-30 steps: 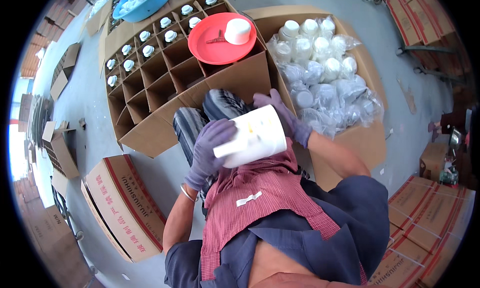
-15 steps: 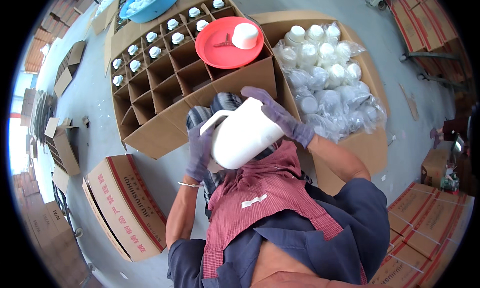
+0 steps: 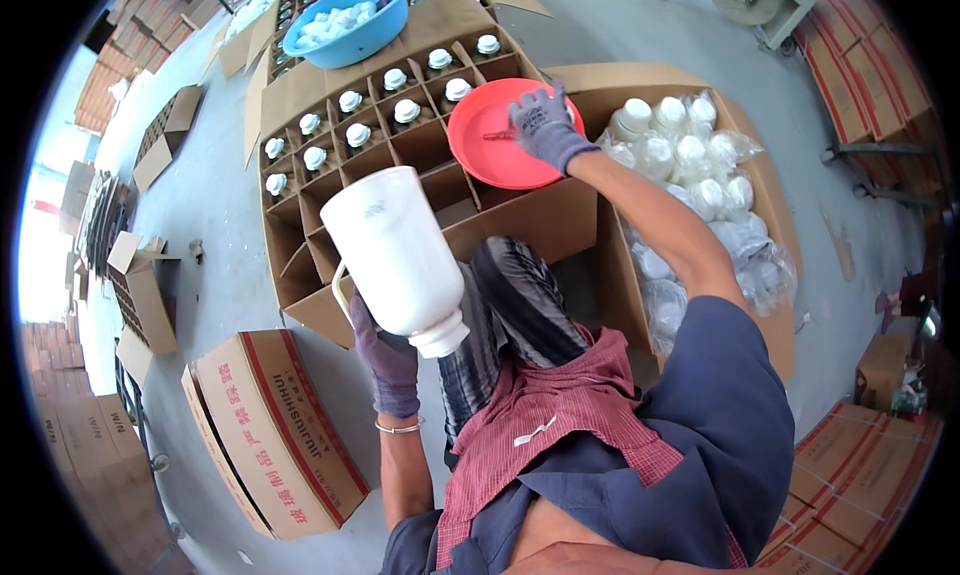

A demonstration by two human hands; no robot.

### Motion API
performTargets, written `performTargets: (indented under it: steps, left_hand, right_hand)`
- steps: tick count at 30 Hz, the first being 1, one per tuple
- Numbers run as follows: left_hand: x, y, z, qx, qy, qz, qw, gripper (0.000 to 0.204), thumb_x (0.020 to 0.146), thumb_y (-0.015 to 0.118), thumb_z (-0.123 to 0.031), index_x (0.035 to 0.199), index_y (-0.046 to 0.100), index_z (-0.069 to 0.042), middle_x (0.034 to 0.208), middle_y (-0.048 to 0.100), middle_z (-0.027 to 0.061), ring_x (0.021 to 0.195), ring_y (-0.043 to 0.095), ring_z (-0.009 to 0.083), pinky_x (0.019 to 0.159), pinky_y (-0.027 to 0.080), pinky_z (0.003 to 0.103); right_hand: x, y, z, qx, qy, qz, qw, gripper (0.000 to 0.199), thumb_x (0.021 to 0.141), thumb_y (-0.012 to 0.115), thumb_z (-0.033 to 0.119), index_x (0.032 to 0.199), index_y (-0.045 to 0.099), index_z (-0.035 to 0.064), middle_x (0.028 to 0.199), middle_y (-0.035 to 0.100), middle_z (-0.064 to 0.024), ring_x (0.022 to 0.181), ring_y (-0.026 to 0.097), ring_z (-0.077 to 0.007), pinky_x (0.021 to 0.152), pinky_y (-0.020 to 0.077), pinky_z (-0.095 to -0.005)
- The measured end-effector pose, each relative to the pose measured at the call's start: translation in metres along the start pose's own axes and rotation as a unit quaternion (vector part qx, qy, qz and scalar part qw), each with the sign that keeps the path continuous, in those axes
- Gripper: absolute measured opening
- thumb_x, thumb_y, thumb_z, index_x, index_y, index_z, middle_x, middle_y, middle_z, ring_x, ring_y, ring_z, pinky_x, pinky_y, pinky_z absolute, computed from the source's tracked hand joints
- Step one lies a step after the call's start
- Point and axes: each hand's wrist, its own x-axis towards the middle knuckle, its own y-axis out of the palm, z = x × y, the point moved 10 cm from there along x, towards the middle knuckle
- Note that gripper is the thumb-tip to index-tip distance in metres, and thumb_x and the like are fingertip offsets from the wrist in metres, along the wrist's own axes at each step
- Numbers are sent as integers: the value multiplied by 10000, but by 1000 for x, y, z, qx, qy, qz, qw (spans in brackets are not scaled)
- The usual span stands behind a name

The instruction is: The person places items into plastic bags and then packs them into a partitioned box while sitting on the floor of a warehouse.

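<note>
My left hand [image 3: 385, 360], in a purple-grey glove, is closed on a white jug [image 3: 395, 250] near its handle and shoulder. The jug tilts with its base up and its capped or stepped neck pointing down over my lap. My right hand [image 3: 545, 130], in a grey glove, reaches across to a round red basin [image 3: 480, 160]. Its fingers curl over a white cup-shaped cap [image 3: 572, 112], mostly hidden beneath the palm. Beside the fingertips lies a small dark red object [image 3: 497, 135], its kind unclear.
Under the basin stands a divided carton [image 3: 545, 220] holding several white-capped bottles. A blue tub [image 3: 350, 50] of small white pieces sits behind. To the right is an open carton [image 3: 775, 305] of bagged white containers. A closed carton [image 3: 275, 435] lies at the left.
My right hand has left the jug and moved up onto the cap in the red basin. My left hand keeps the jug, now turned neck-down. The view has shifted slightly.
</note>
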Motion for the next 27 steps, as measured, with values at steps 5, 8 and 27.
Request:
performTargets:
  steps: [5, 8, 27]
  left_hand:
    - [3, -17, -22, 455, 204, 63, 865, 367, 954, 512, -95, 1294, 542, 39, 1232, 623, 141, 1111, 615, 239, 931, 504, 345]
    - [16, -58, -2, 239, 127, 10, 963, 444, 863, 658, -118, 1278, 566, 11, 1186, 651, 180, 1067, 647, 253, 895, 520, 353]
    - [-50, -20, 64, 114, -185, 253, 943, 531, 865, 715, -179, 1335, 531, -14, 1289, 614, 134, 1115, 632, 236, 933, 514, 363]
  right_hand:
    - [31, 43, 31, -129, -128, 111, 977, 417, 883, 613, 290, 1269, 589, 134, 1251, 616, -77, 1173, 568, -309, 1069, 200, -715]
    - [28, 54, 67, -189, -237, 92, 948, 250, 848, 588, 126, 1093, 638, 119, 958, 697, -42, 1010, 645, -309, 1046, 257, -712]
    - [-208, -231, 93, 357, -595, -158, 703, 356, 803, 646, 129, 1153, 580, 118, 1213, 576, -102, 1172, 560, -308, 1053, 441, -499]
